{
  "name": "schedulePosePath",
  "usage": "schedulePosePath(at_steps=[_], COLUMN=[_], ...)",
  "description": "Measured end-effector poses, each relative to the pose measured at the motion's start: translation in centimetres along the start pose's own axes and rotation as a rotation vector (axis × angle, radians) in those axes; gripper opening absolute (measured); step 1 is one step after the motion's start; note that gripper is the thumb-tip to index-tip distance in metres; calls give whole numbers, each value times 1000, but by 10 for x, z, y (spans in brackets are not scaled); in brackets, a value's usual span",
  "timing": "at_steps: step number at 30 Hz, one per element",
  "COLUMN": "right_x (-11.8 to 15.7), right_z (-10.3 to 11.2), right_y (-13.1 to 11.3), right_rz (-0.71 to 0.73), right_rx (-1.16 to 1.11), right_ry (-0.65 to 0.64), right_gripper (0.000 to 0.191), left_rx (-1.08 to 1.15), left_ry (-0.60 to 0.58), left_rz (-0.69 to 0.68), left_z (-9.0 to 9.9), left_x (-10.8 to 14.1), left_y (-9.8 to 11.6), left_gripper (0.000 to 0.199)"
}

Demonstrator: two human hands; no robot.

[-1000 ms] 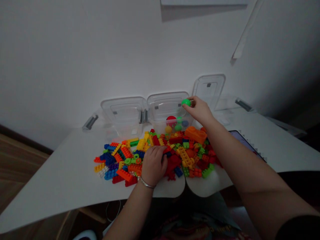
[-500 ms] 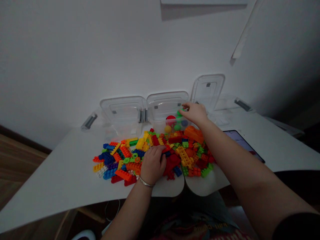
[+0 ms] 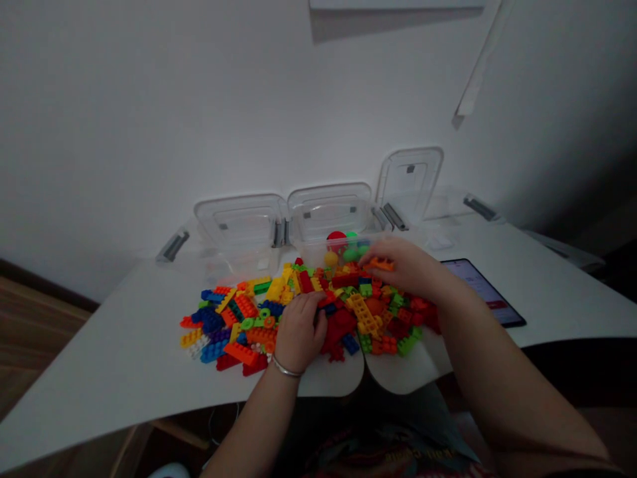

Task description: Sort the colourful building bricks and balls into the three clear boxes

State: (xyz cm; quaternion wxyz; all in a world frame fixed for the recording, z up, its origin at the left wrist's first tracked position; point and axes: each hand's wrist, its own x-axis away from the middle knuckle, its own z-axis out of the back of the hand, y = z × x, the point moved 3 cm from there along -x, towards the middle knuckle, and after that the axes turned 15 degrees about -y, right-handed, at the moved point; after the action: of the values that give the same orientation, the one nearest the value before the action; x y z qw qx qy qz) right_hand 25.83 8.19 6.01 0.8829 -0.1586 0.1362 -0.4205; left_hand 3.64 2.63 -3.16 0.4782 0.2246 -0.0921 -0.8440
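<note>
Our right hand [image 3: 411, 265] has come down and nearer since the earlier frame, leaving the space over the middle container [image 3: 309, 251] for the far edge of the block pile [image 3: 259, 305]. We have our fingers curved over an orange block [image 3: 382, 264], which lies just in front of that container, right of the pile's centre; we cannot tell whether our right grip is closed on it. Our left hand [image 3: 300, 332], with a bracelet [image 3: 286, 367] at the wrist, rests at the near side of the pile, beside a red piece [image 3: 342, 322]. Its fingers are bent and its grip looks fairly narrow, but we cannot tell whether anything is held under the palm. Inside the middle container we see a red ball [image 3: 336, 240], a yellow ball [image 3: 331, 259] and some green balls [image 3: 351, 254]. To its left is another clear container [image 3: 233, 265], and to the far right a clear lid [image 3: 411, 186] stands upright by the wall [image 3: 199, 99]. On the table [image 3: 134, 332], right of the pile, a tablet [image 3: 482, 292] lies screen up, partly behind our right forearm.
</note>
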Motion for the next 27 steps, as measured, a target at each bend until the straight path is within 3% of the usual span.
schedulePosePath(at_steps=[3, 6, 9, 27], right_x=[20, 29, 32, 43], right_z=[-24, -45, -54, -63], right_y=[-2, 1, 1, -12], right_rz=[0, -66, -98, -133], right_rx=[74, 89, 116, 320], right_ry=[-207, -294, -266, -174], right_gripper=[25, 23, 21, 21], left_rx=[-9, -16, -16, -36], left_ry=[1, 6, 2, 25], left_rz=[0, -2, -1, -19], left_z=[0, 0, -1, 0], left_x=[0, -1, -1, 0], left_y=[0, 0, -1, 0], left_gripper=[27, 27, 27, 26])
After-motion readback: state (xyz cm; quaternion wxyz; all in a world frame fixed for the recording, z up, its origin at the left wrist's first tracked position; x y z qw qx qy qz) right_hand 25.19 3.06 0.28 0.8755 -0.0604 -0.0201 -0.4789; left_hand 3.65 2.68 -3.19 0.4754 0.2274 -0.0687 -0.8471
